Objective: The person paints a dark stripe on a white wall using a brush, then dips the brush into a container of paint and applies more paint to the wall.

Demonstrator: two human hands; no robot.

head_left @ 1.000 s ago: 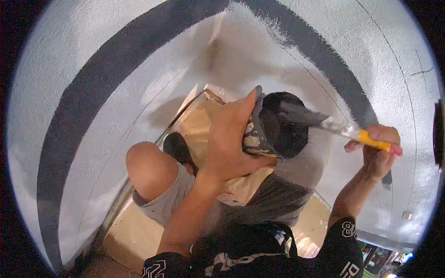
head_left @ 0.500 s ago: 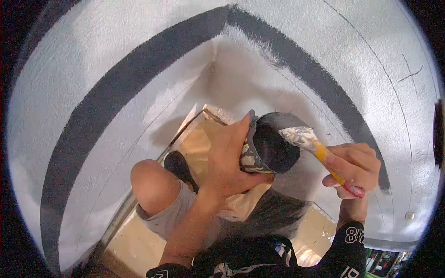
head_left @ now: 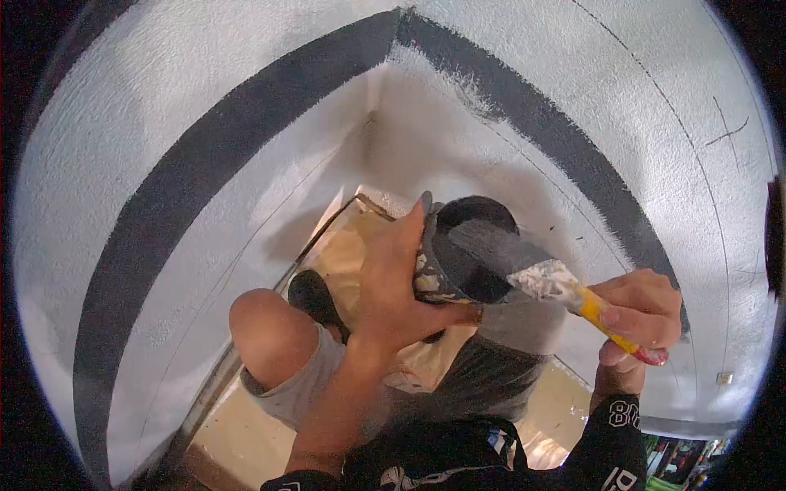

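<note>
My left hand (head_left: 389, 282) is wrapped round a paint container (head_left: 427, 274), its side smeared with pale and dark paint. The open mouth faces up and shows dark paint (head_left: 471, 274) inside. My right hand (head_left: 643, 311) grips the yellow and red handle of a paintbrush (head_left: 602, 315). White paint is crusted over the brush's ferrule, and its dark grey bristles reach over the container's mouth, overlapping it in this view.
White textured walls meet in a corner ahead, with a dark painted arch band (head_left: 205, 135) across them and thin pencil lines beside it. My bent knee (head_left: 270, 335) is at left above the beige floor (head_left: 246, 421). A small wall socket (head_left: 725, 378) sits at lower right.
The paintbrush has moved right and slightly down, and its bristles now show across the container's mouth. The left hand with the container has shifted slightly left.
</note>
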